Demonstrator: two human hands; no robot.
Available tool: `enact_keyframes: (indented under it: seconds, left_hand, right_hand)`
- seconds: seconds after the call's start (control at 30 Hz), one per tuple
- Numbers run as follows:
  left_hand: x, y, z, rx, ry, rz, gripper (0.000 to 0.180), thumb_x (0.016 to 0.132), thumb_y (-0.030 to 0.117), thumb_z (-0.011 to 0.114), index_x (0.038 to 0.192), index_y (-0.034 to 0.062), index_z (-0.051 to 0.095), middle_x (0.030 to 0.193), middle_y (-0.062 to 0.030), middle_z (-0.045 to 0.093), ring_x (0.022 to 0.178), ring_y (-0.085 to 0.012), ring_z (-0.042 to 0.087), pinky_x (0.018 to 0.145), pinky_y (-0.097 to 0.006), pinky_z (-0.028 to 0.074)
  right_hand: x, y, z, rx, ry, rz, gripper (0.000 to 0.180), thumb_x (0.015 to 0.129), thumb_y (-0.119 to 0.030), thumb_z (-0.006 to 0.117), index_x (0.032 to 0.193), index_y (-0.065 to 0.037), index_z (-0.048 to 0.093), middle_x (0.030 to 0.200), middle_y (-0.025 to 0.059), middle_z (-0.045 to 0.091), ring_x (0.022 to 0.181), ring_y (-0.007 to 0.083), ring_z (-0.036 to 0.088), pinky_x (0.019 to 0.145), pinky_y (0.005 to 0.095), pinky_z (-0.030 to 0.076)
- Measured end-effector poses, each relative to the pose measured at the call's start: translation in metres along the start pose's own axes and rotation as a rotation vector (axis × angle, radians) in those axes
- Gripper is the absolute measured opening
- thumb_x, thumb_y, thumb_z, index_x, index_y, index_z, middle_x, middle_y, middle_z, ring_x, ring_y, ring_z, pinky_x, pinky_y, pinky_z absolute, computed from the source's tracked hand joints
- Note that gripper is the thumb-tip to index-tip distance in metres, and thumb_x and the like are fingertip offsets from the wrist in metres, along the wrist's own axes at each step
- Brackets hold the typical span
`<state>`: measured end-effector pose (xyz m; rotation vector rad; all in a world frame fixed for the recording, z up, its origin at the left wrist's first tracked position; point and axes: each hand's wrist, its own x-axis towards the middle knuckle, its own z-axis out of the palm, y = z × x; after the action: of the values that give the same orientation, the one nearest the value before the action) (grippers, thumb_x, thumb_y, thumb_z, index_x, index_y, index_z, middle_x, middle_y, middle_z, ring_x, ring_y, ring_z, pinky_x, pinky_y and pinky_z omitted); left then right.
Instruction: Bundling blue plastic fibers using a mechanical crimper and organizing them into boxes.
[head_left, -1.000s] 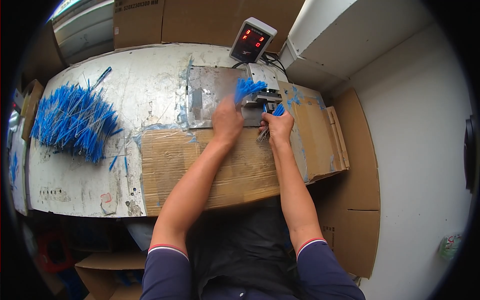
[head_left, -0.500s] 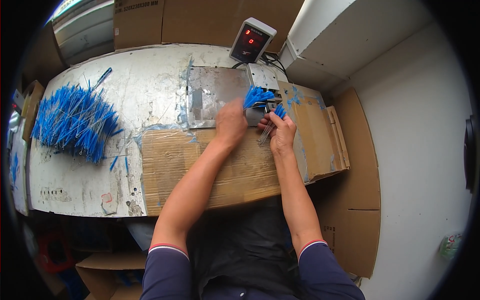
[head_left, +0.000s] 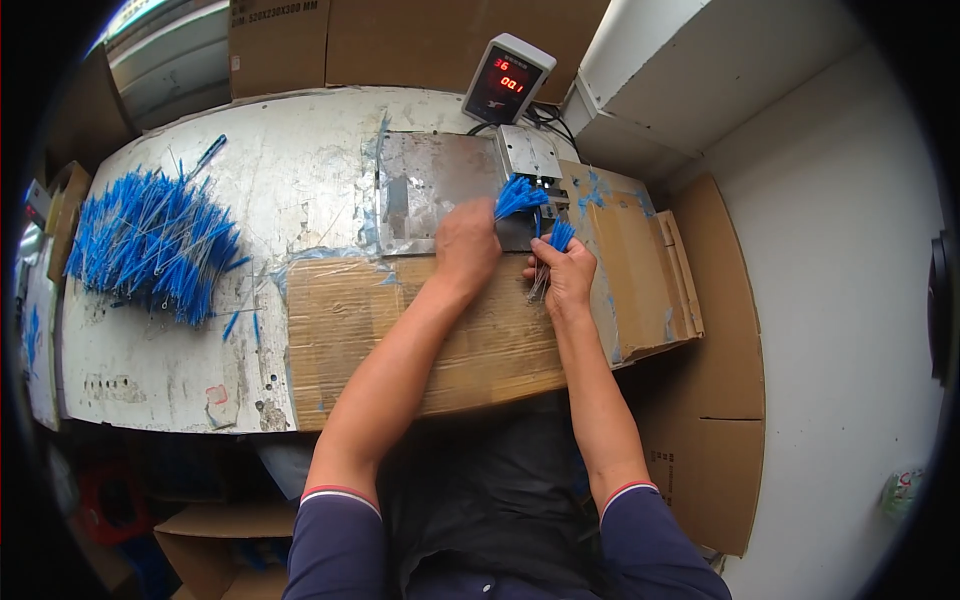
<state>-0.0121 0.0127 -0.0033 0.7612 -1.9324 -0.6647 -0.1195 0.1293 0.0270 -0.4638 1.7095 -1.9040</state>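
Observation:
My left hand [head_left: 467, 243] is closed round a bunch of thin wire brushes [head_left: 520, 196], whose blue bristle heads fan out to the right beside a small metal machine [head_left: 528, 153]. Close by on the right, my right hand [head_left: 566, 275] pinches a smaller bunch of brushes [head_left: 561, 236]. Their blue heads point up and away, and the bare wire stems hang below the fingers. One blue brush appears upright between the two hands, near the machine's front. The left fingertips are partly hidden.
A big heap of blue brushes [head_left: 150, 240] lies at the left of the worn white table [head_left: 310, 180]. Behind the machine stands a display box [head_left: 508, 82] with red digits. Taped cardboard [head_left: 420, 350] covers the front edge; a carton [head_left: 640, 280] sits at right.
The right hand has shifted slightly down, and the stems in it hang more steeply. My left hand stays almost in place with its bunch. The red digits on the display have changed.

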Motion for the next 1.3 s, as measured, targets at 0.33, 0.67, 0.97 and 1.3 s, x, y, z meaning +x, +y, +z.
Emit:
enact_keyframes:
  seconds: [0.33,0.67,0.97,1.3]
  left_hand:
    - [0.003,-0.001,0.000,0.038,0.127,-0.091,0.008,0.093,0.005,0.059,0.101,0.0033,0.057,0.085,-0.0191,0.067,0.082,-0.0405,0.067,0.072,-0.052,0.050]
    - [0.004,-0.008,0.002,-0.123,0.135,-0.178,0.022,0.091,0.005,0.064,0.112,0.0062,0.058,0.090,-0.0230,0.069,0.084,-0.0464,0.066,0.072,-0.055,0.050]
    - [0.003,-0.010,0.004,-0.063,0.204,-0.147,0.008,0.098,0.012,0.064,0.103,0.0079,0.060,0.090,-0.0133,0.074,0.082,-0.0397,0.070,0.070,-0.050,0.051]
    - [0.004,-0.008,0.005,-0.087,0.206,-0.111,0.008,0.098,0.012,0.064,0.103,0.0065,0.060,0.086,-0.0194,0.071,0.081,-0.0431,0.069,0.067,-0.051,0.049]
  right_hand:
    - [0.007,-0.007,0.010,-0.138,0.053,-0.038,0.023,0.079,0.008,0.074,0.087,-0.004,0.055,0.072,0.0056,0.063,0.054,0.0147,0.064,0.043,0.0287,0.054]
    - [0.023,-0.006,0.017,-0.217,0.096,-0.042,0.021,0.077,0.008,0.072,0.086,-0.002,0.056,0.072,0.0077,0.063,0.053,0.0158,0.064,0.042,0.0296,0.054]
    - [0.018,-0.004,0.019,-0.203,0.112,-0.072,0.021,0.078,0.009,0.071,0.085,-0.002,0.054,0.073,0.0070,0.062,0.054,0.0157,0.065,0.041,0.0299,0.055]
    - [0.016,-0.005,0.017,-0.195,0.112,-0.067,0.021,0.077,0.007,0.073,0.084,-0.002,0.056,0.069,0.0074,0.063,0.053,0.0163,0.064,0.042,0.0305,0.055]
